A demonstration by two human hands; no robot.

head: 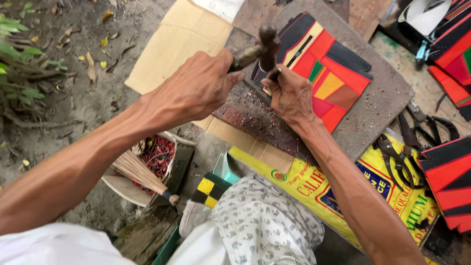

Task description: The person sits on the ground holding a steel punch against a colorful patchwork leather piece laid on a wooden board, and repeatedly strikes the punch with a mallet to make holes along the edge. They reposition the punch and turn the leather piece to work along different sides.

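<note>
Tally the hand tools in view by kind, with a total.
Hammer, in the left hand: 1
Punch, pinched in the right hand on the patchwork piece: 1
Scissors or shears on the yellow sack: 2
Whisk brush in the box of red scraps: 1
Total: 5

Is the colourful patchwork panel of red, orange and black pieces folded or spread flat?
Spread flat: the patchwork panel lies open on the grey board, its pieces showing side by side.

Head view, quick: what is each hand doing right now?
Left hand: closed around the hammer handle.
Right hand: fingers pinched on a small punch against the colourful patchwork piece.
</note>
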